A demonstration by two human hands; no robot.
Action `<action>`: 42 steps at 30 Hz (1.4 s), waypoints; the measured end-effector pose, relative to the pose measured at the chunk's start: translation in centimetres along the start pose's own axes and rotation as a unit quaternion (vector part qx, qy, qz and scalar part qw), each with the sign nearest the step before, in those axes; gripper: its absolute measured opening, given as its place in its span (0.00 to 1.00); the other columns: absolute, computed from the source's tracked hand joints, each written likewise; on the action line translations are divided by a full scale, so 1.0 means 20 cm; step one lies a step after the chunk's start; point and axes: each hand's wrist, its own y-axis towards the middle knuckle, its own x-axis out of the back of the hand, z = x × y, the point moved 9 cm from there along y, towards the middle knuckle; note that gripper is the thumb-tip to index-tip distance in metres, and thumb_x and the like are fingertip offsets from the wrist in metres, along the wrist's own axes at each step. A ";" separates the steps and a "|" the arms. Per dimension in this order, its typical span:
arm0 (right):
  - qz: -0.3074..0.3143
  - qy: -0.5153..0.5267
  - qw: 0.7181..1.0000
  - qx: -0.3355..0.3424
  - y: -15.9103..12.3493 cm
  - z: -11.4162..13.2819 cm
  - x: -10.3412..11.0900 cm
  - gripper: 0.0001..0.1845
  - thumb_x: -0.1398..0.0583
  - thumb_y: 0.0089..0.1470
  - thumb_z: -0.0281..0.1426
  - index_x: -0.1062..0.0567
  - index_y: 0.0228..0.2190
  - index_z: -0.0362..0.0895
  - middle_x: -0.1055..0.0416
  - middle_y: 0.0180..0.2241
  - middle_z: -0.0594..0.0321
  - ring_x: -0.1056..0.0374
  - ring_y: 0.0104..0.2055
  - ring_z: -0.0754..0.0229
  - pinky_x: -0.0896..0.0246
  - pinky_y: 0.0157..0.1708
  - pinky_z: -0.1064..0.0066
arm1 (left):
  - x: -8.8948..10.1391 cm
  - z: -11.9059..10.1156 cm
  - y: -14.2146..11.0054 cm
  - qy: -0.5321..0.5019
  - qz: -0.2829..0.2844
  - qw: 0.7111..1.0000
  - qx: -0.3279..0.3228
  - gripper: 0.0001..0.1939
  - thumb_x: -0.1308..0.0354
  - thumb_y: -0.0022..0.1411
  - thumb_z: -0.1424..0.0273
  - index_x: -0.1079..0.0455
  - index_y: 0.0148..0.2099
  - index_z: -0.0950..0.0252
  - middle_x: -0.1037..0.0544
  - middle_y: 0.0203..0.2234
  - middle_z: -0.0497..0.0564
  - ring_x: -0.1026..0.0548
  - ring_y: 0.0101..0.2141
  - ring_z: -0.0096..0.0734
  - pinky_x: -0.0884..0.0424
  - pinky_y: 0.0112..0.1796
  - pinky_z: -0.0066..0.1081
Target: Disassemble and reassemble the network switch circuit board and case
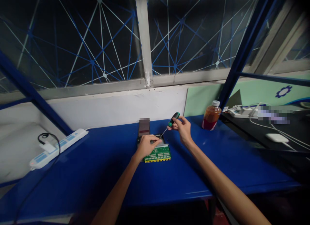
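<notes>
My right hand point(183, 128) grips a screwdriver point(174, 117) by its black and green handle, the shaft slanting down and left. My left hand point(147, 145) is closed in a pinch at the screwdriver's tip; whatever small thing lies between its fingertips is too small to make out. Below the fingers is a green circuit board point(160, 152) with a yellow strip of connectors along its near edge, partly covered by my left hand. A dark case with a raised lid point(143, 128) stands just behind the board and the left hand.
On the blue table point(101, 160), a white power strip point(61, 147) with a black cable lies at the left. A bottle of brown drink point(212, 116) stands at the back right. Beyond it, a black table holds a white adapter point(276, 138) and cables. Blue frame posts rise on both sides.
</notes>
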 end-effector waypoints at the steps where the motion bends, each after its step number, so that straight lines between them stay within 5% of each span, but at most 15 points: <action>1: 0.001 -0.002 1.000 0.002 0.00 0.00 0.00 0.17 0.34 0.43 0.38 0.33 0.31 0.43 0.30 0.16 0.70 0.30 0.17 0.60 0.29 0.19 0.69 | 0.00 0.00 0.00 -0.001 -0.001 1.000 0.002 0.11 0.42 0.60 0.65 0.22 0.33 0.65 0.20 0.29 0.52 0.24 0.30 0.33 0.31 0.34 0.29; 31: 0.043 -0.037 0.997 0.058 -0.05 0.10 -0.06 0.15 0.35 0.45 0.37 0.31 0.34 0.45 0.32 0.19 0.71 0.31 0.19 0.62 0.32 0.21 0.70 | -0.01 -0.01 0.00 0.003 0.007 1.000 0.012 0.11 0.42 0.60 0.65 0.21 0.34 0.65 0.19 0.30 0.52 0.24 0.30 0.33 0.31 0.34 0.29; 37: 0.071 -0.074 0.990 0.099 -0.11 0.15 -0.12 0.14 0.36 0.47 0.34 0.30 0.36 0.45 0.30 0.22 0.69 0.32 0.19 0.64 0.32 0.24 0.70 | 0.09 -0.11 0.00 -0.039 0.033 0.999 -0.013 0.11 0.43 0.61 0.65 0.22 0.37 0.65 0.20 0.34 0.53 0.24 0.35 0.33 0.31 0.39 0.30; 42: 0.133 -0.141 0.973 0.127 -0.22 0.14 -0.22 0.16 0.36 0.46 0.32 0.29 0.39 0.47 0.30 0.26 0.67 0.33 0.21 0.64 0.33 0.24 0.71 | 0.17 -0.05 -0.05 -0.044 0.066 0.997 0.018 0.12 0.41 0.59 0.63 0.22 0.39 0.64 0.21 0.34 0.54 0.24 0.35 0.34 0.30 0.38 0.32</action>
